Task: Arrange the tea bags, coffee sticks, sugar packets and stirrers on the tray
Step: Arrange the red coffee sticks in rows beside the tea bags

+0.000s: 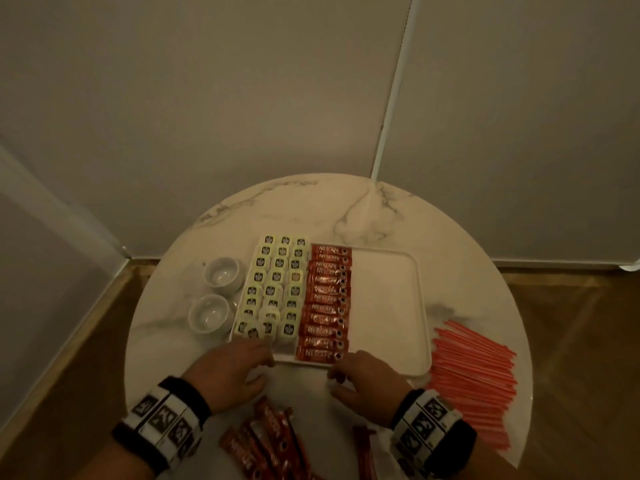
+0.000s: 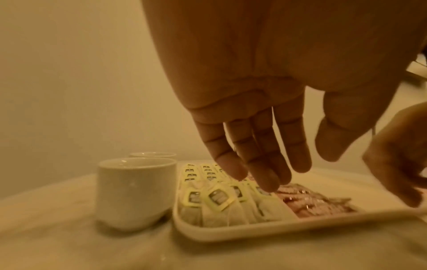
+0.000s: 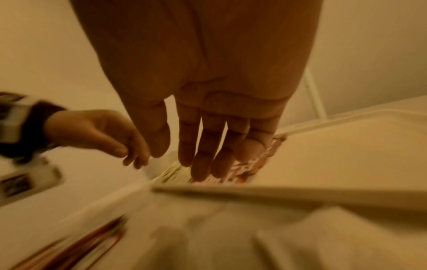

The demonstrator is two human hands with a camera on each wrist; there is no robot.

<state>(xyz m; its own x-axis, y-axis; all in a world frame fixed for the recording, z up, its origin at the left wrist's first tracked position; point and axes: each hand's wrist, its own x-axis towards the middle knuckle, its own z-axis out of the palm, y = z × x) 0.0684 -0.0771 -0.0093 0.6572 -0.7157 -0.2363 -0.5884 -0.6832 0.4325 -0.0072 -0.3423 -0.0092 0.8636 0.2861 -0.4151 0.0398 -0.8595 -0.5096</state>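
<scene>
1. From my head cam: round marble table [image 1: 346,209] with a white rectangular tray [image 1: 388,306] on it. The tray's left part is packed with tea bags [image 1: 277,289] in three columns, and just right of them runs one column of red Nescafe coffee sticks [image 1: 327,299]. The right half of the tray is bare.
2. The stirrers [image 1: 474,372], a fan of orange-red ones, lie on the table at about 4 o'clock from the tray, off it.
3. More loose coffee sticks [image 1: 266,441] are piled on the table at 6 o'clock, between my wrists. I can't pick out sugar packets in any view.
4. Two white cups [image 1: 216,296] stand at 9 o'clock, just beside the tray's left edge.
5. My left hand [image 1: 230,368] sits at the tray's near-left corner, and my right hand [image 1: 367,377] at the near edge under the coffee column. The head cam hides the fingertips, so no telling from there if anything's held.
6. The wrist cams settle it: left hand [image 2: 249,113] has its fingers [image 2: 265,175] straight, loosely spread and hanging over the nearest tea bags [image 2: 221,199], holding nothing. The nearer cup [image 2: 134,191] looks huge from here.
7. The right wrist cam is blurry, but the right hand [image 3: 208,109] is also flat, fingers extended over the coffee sticks [image 3: 245,168] at the tray rim [image 3: 277,193], empty.
</scene>
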